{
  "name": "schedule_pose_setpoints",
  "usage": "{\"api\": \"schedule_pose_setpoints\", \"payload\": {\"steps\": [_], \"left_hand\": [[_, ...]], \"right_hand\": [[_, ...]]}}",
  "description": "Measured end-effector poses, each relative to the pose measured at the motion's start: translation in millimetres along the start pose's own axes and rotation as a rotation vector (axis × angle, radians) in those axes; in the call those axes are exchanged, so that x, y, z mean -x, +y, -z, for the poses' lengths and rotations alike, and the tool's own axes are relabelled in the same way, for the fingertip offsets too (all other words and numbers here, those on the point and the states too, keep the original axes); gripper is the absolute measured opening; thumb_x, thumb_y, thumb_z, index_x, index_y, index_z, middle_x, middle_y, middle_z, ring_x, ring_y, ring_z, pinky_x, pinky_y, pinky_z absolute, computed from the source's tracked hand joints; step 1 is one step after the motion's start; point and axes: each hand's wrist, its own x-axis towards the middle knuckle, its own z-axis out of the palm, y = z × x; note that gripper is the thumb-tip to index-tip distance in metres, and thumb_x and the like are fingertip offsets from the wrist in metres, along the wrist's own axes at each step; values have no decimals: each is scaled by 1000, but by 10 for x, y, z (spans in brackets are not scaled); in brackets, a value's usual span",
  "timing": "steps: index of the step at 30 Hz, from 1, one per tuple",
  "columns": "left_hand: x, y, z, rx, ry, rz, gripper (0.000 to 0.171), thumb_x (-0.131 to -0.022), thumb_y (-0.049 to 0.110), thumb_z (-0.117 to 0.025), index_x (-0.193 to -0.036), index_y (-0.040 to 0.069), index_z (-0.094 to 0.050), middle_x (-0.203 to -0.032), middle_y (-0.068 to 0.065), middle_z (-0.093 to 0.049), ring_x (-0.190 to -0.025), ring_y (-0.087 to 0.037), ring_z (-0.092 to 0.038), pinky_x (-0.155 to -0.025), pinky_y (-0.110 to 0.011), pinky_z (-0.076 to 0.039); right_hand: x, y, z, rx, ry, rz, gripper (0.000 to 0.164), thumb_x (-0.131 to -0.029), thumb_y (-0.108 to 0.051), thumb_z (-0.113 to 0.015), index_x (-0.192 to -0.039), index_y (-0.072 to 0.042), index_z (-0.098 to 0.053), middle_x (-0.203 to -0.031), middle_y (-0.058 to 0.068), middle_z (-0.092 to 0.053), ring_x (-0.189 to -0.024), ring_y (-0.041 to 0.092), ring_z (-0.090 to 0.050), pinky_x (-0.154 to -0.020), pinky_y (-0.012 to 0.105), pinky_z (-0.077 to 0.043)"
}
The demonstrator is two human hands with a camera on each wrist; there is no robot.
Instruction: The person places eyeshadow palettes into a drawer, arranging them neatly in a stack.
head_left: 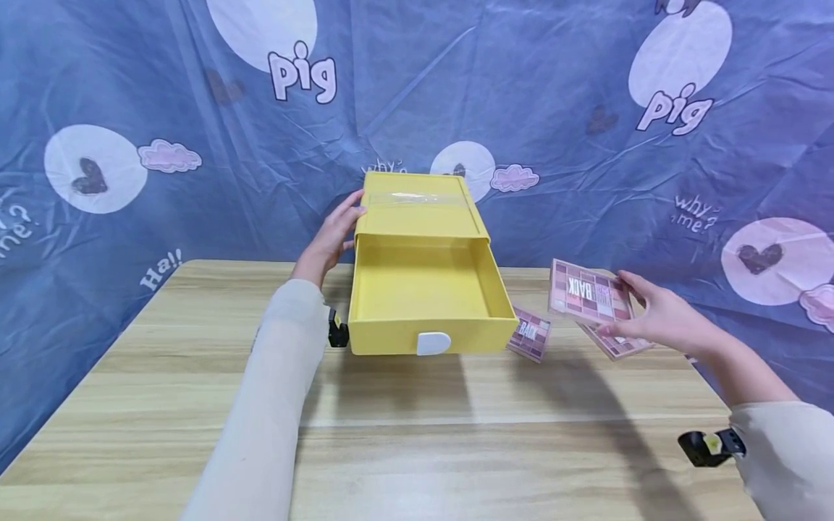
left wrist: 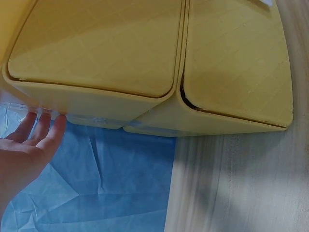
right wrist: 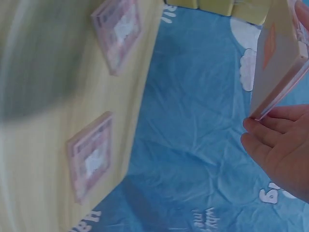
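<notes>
A yellow drawer box (head_left: 417, 206) stands at the back of the table, its drawer (head_left: 426, 278) pulled out with nothing inside. Against the box's left side rests my left hand (head_left: 332, 239); in the left wrist view its extended fingers (left wrist: 53, 133) touch the yellow wall. Out to the right, my right hand (head_left: 658, 318) pinches an eyeshadow palette (head_left: 586, 291) by its right edge, raised above the table. Two similar palettes lie on the wood: one palette (head_left: 529, 334) beside the drawer, another palette (head_left: 619, 344) partly hidden under the held one.
The drawer front bears a white pull tab (head_left: 433, 343). Clear tape (head_left: 417, 197) runs across the box top. Behind the wooden table (head_left: 417, 449) hangs a blue printed cloth (head_left: 417, 87).
</notes>
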Motion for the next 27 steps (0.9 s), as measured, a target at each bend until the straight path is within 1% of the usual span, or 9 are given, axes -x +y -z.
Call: {"api": "schedule_pose_setpoints", "payload": {"steps": [3, 7, 14, 19, 27], "left_hand": [[-1, -2, -4, -3, -4, -3, 53, -83, 28, -50, -133, 27, -33, -132, -4, -35, -118, -20, -32, -89, -46, -27], [3, -4, 3, -10, 0, -10, 53, -83, 28, -49, -134, 27, -33, -132, -5, -35, -117, -20, -34, -89, -46, -27], [-8, -12, -2, -28, -1, -16, 53, -83, 29, -50, -133, 28, -34, -130, -3, -37, -115, -19, -36, -88, -45, -28], [-10, -5, -3, -13, 1, -12, 53, -83, 28, -51, -133, 27, -34, -130, -5, -37, -115, -20, -36, -88, -45, -28], [0, 9, 18, -8, -7, -3, 53, -83, 27, -49, -133, 26, -33, -131, -6, -36, -116, -20, -35, -88, -46, -28]], "right_hand": [[-45, -74, 63, 24, 2, -10, 99, -67, -32, -72, -133, 10, -13, -122, 35, -31, -107, 45, -32, -81, 56, -27], [-113, -187, 121, 25, -20, -24, 101, -67, -35, -71, -135, 7, -9, -126, 33, -28, -112, 46, -27, -84, 57, -24], [-203, -404, 230, -11, -29, -2, 99, -69, -31, -70, -136, 4, -5, -132, 30, -23, -118, 44, -20, -88, 57, -21], [-282, -604, 303, -16, -27, 12, 98, -70, -31, -70, -138, 0, -7, -134, 25, -24, -119, 41, -22, -89, 55, -21], [-398, -912, 301, -9, -19, 54, 98, -67, -36, -71, -138, -3, -12, -134, 22, -26, -120, 38, -23, -90, 53, -22]]}}
